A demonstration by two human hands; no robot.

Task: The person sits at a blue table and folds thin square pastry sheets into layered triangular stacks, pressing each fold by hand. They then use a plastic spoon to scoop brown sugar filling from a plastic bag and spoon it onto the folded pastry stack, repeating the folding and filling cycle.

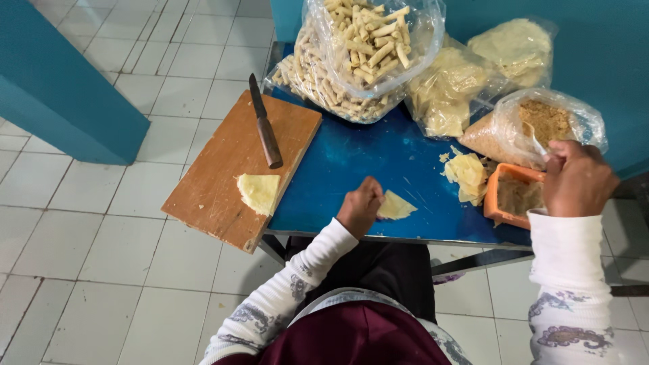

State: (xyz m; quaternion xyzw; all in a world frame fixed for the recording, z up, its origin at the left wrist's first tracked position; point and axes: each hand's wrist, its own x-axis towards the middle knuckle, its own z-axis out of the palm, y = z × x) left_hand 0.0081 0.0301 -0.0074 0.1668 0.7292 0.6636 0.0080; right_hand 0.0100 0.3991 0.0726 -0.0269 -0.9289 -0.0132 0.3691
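Observation:
My left hand (pixel 359 205) rests on the blue table (pixel 365 159) near its front edge, fingers pinching a pale yellow triangular pastry sheet (pixel 395 206). My right hand (pixel 576 179) hovers over an orange tub (pixel 497 196) of brownish filling, fingers closed on a small white utensil; what kind I cannot tell. A stack of pastry sheets (pixel 466 174) lies just left of the tub. Another cut sheet (pixel 259 192) sits on the wooden cutting board (pixel 216 176), below a knife (pixel 265 125) with a brown handle.
Clear bags stand at the table's back: rolled pastry sticks (pixel 358 54), yellow sheets (pixel 446 94), another bag of sheets (pixel 517 47), brown crumbs (pixel 541 125). The board overhangs the table's left edge. Teal walls stand left and behind; white tiled floor surrounds.

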